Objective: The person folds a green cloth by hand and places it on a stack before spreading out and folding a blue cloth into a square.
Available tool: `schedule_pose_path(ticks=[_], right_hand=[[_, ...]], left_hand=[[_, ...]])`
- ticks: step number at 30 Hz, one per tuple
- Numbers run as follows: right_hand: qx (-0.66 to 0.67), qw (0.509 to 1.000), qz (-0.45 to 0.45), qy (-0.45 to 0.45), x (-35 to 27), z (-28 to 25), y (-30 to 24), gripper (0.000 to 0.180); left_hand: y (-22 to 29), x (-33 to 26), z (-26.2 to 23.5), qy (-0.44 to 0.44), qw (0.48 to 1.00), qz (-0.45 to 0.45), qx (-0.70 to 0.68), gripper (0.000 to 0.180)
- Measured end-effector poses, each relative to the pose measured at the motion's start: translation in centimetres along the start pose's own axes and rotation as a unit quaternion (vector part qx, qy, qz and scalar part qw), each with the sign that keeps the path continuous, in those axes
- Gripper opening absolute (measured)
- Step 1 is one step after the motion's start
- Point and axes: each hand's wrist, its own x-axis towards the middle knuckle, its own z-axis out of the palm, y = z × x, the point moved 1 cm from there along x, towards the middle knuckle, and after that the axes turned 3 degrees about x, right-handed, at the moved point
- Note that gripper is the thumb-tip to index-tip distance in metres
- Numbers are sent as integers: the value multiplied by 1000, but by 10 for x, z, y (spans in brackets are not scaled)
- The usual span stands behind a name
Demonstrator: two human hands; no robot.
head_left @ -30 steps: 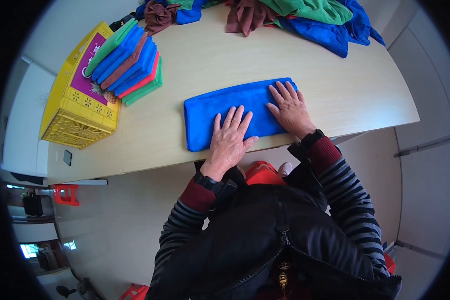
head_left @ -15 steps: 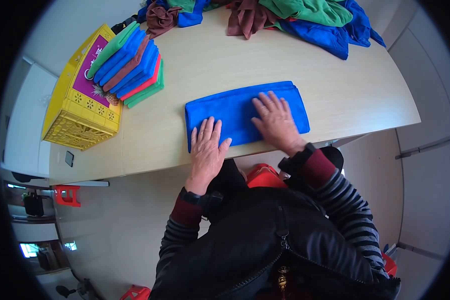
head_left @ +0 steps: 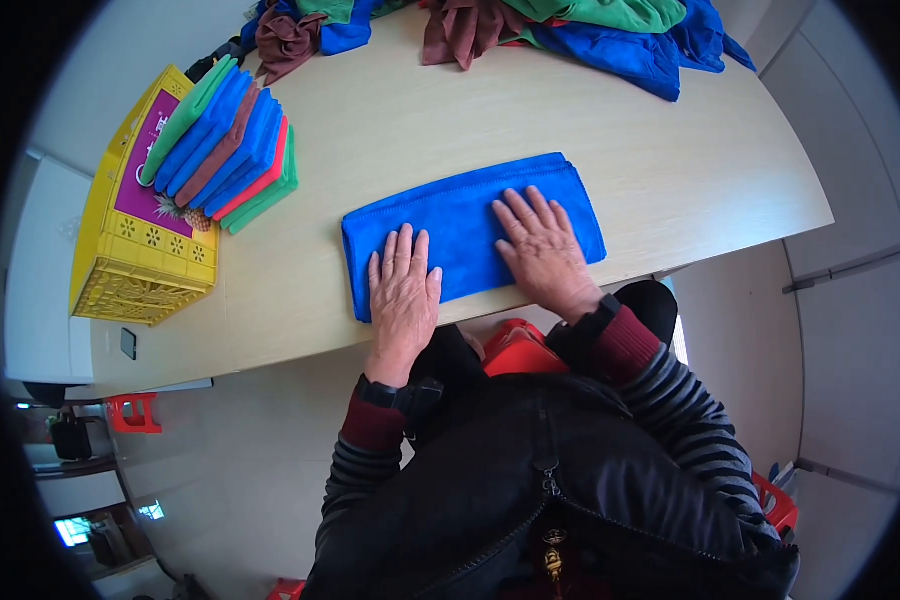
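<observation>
A blue towel (head_left: pixel 450 225), folded into a long band with stitched edges, lies flat near the front edge of the table. My left hand (head_left: pixel 403 295) rests palm down on its left part, fingers stretched out toward the far side. On the right part lies my right hand (head_left: pixel 545 252), also flat, with its fingers a little spread and the thumb pointing left. Neither hand grips the cloth. Both wrists carry black straps below dark red cuffs.
Folded towels (head_left: pixel 225 150) in green, blue, brown and red stack against a yellow plastic crate (head_left: pixel 145 265) at the left. Loose cloths (head_left: pixel 590 45) heap along the far edge. A small dark flat object (head_left: pixel 129 344) lies near the left front. A red stool (head_left: pixel 133 413) stands below.
My right hand has slid slightly toward me on the blue towel. The whole scene has shifted a little left in the view. The towel stays folded flat.
</observation>
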Motion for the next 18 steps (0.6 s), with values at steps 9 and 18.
schedule_pose_path(ticks=[9,18], right_hand=[[-31,996,86,-23,-19,-20,59,55],[-89,990,108,-4,-6,-41,62,55]], left_hand=[[-1,-3,1,8,1000,-1,-6,55],[5,8,-12,-28,999,-7,-26,54]])
